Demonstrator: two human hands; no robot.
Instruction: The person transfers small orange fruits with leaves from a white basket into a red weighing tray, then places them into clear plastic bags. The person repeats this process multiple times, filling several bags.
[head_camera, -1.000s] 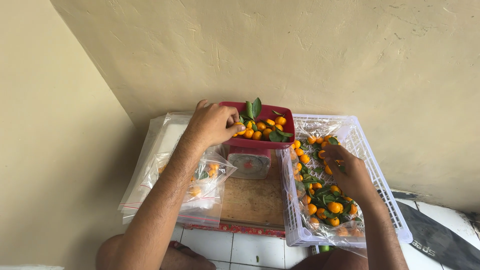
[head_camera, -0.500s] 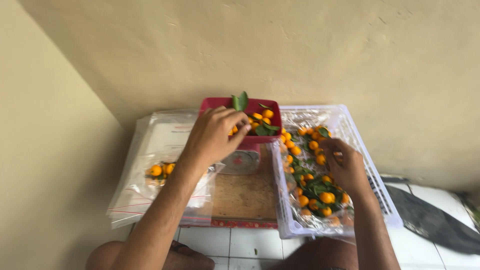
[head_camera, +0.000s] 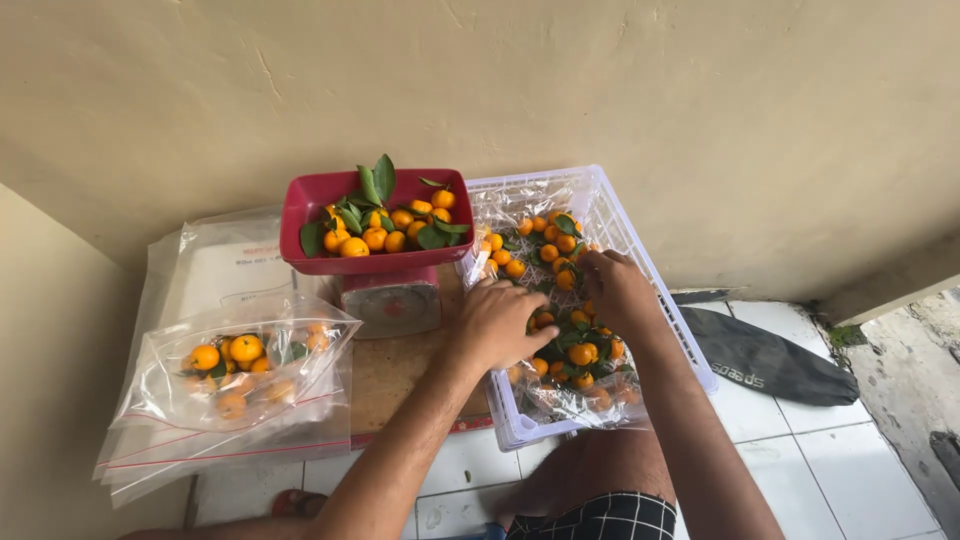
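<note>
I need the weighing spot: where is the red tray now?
The red tray sits on the scale, left of the white crate, behind the left hand.

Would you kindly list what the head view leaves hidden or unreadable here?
- Left hand fingertips: curled down into the white crate, so any grasp is unclear.
- Right hand palm: turned down.
- Scale dial: too small, partly under the red tray.
- Fruit in the clear bag: blurred by plastic.

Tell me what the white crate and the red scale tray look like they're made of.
The white crate looks like moulded plastic: thin lattice walls with an even, slightly glossy white surface, lined with crinkled clear film. The red tray on the scale also looks like plastic, smooth and semi-glossy with rounded corners and a soft sheen along its rim; enamelled metal can't be ruled out.
</note>
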